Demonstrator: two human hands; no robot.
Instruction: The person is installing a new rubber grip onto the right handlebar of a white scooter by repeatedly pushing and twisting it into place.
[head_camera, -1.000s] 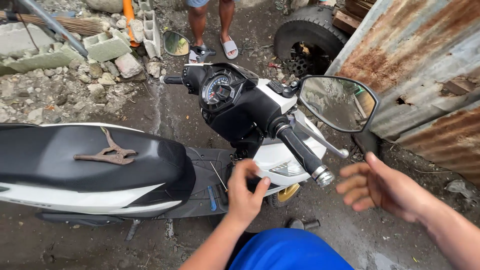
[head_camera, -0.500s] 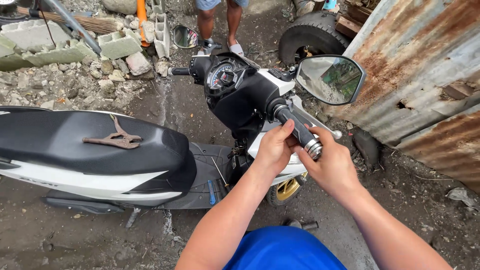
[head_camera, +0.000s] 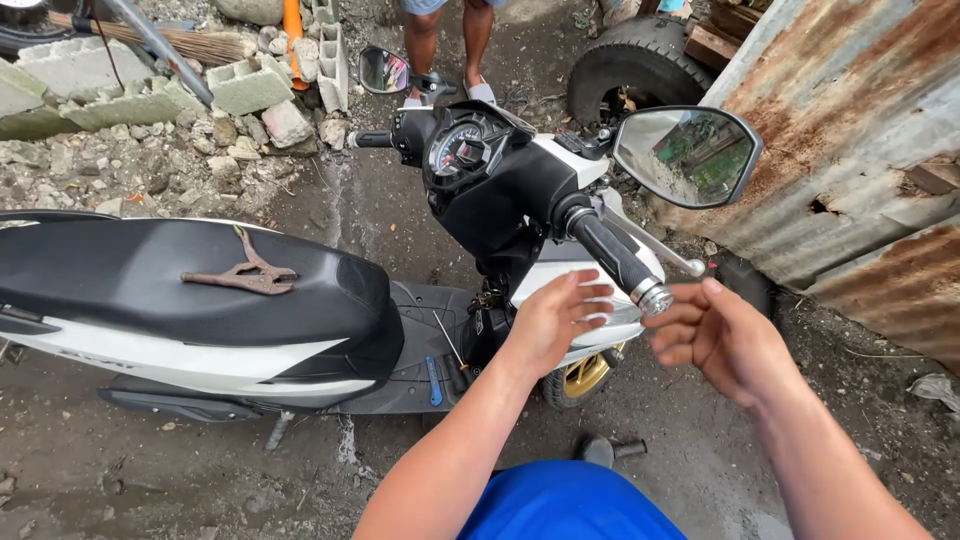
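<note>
My both hands, left hand (head_camera: 548, 325) and right hand (head_camera: 722, 338), are spread open beside the handlebar grip (head_camera: 612, 256); rusty pliers (head_camera: 243, 272) lie on the scooter seat (head_camera: 150, 285).

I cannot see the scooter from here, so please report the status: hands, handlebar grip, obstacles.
Left hand open, beside handlebar grip. Right hand open at its metal end. Nothing held. Mirror just above.

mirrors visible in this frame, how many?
2. One large mirror on the scooter's near handlebar, above the right hand; one smaller mirror at the far handlebar end, near a bystander's feet. Neither looks hidden.
</note>
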